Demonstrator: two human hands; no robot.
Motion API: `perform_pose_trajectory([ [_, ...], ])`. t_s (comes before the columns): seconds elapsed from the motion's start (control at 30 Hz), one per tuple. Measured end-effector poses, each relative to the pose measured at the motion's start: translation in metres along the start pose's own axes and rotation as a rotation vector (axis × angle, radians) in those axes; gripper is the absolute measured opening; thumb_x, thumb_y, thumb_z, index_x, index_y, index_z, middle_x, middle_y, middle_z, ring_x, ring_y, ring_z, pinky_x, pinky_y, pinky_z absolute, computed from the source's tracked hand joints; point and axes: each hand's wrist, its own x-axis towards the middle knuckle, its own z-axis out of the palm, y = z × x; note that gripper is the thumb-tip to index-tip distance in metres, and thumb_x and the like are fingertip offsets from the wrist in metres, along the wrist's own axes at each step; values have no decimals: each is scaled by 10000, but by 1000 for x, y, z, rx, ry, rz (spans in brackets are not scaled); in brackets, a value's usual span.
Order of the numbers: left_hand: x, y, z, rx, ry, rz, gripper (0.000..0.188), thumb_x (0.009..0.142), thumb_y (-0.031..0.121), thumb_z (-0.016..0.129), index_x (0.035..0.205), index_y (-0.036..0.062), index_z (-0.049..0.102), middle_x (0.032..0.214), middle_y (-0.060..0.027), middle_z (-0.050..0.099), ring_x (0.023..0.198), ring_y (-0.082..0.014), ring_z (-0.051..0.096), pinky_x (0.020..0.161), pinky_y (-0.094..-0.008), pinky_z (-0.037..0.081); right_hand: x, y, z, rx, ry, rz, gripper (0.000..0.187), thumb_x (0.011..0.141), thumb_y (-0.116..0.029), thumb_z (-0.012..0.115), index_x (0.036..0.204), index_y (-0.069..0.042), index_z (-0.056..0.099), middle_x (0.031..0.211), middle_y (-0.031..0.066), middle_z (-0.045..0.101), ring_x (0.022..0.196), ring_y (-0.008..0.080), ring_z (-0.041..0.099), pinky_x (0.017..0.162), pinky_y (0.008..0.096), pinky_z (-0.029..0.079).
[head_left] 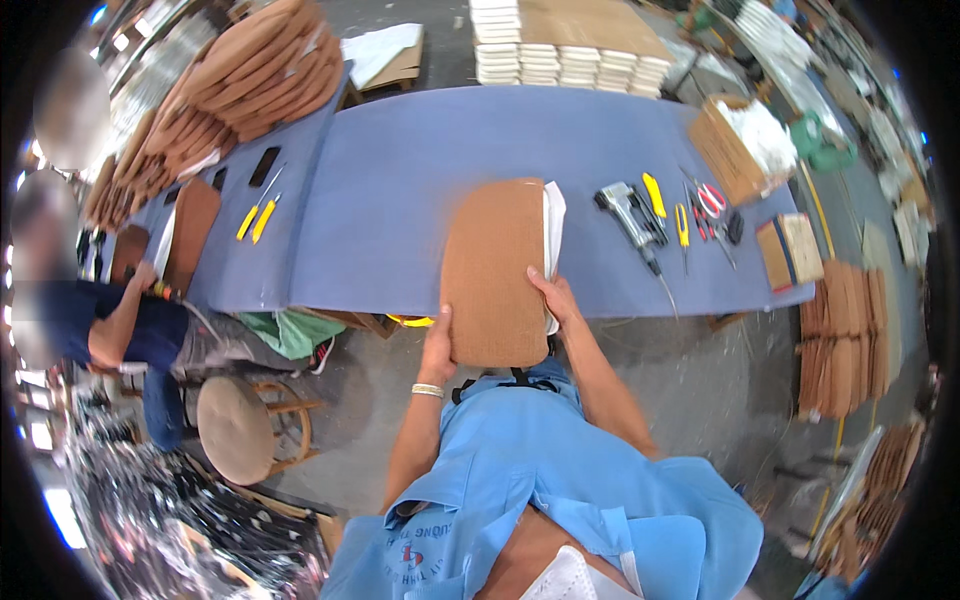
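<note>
I hold a brown fabric-covered cushion panel (495,265) with a rounded top, upright over the near edge of the blue table (385,180). My left hand (437,345) grips its lower left edge, thumb toward the front face. Over on the right edge, my right hand (553,297) presses its thumb on the brown cover, with its other fingers hidden behind. White material (553,225) shows along the panel's right side.
A staple gun (630,215), yellow cutter (654,194) and red-handled scissors (711,199) lie right, near a cardboard box (735,150). Brown panels (265,65) are stacked far left. A co-worker (120,320) sits left holding a tool, beside a round stool (235,430).
</note>
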Motion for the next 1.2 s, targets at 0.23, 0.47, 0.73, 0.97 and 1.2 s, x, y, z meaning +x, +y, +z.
perform_pose_trajectory([
  [0.23, -4, -7, 62, -3, -149, -200, 688, 1091, 530, 490, 1579, 58, 372, 1553, -91, 506, 1333, -274, 572, 1098, -459, 478, 6, -112, 35, -916, -179, -348, 540, 830, -280, 795, 1312, -78, 660, 1050, 165, 774, 979, 311, 746, 872, 437, 570],
  [0.47, 7, 73, 65, 530, 532, 911, 985, 923, 419, 794, 1658, 90, 226, 1636, -239, 332, 1485, -367, 384, 1184, -543, 359, -10, -187, 63, -1396, -457, -648, 593, 839, -198, 793, 1406, -173, 622, 1185, 175, 741, 1061, 412, 691, 909, 523, 543],
  [0.73, -30, 117, 54, 1653, 297, 705, 800, 848, 554, 784, 1510, 173, 548, 1326, -141, 682, 1375, -320, 548, 1199, -635, 267, 52, -154, 10, -1563, -688, -640, 553, 824, -135, 810, 1359, -163, 674, 1259, 107, 727, 1205, 356, 649, 1008, 488, 507],
  [0.97, 3, 141, 108, 1621, 48, 767, 446, 971, 511, 656, 1185, 136, 765, 977, -125, 756, 878, -342, 730, 803, -472, 570, 78, -153, -42, -1374, -163, -800, 578, 811, -79, 818, 1368, -150, 680, 1467, 116, 617, 1372, 314, 550, 1123, 442, 456],
  [1.2, 13, 137, 141, 1543, 307, 574, 521, 1044, 501, 546, 875, 72, 789, 715, -195, 703, 708, -421, 695, 642, -520, 552, 127, -112, -77, -612, -67, -508, 204, 962, -177, 745, 1124, -64, 798, 1111, 109, 754, 987, 163, 685, 835, 288, 532],
])
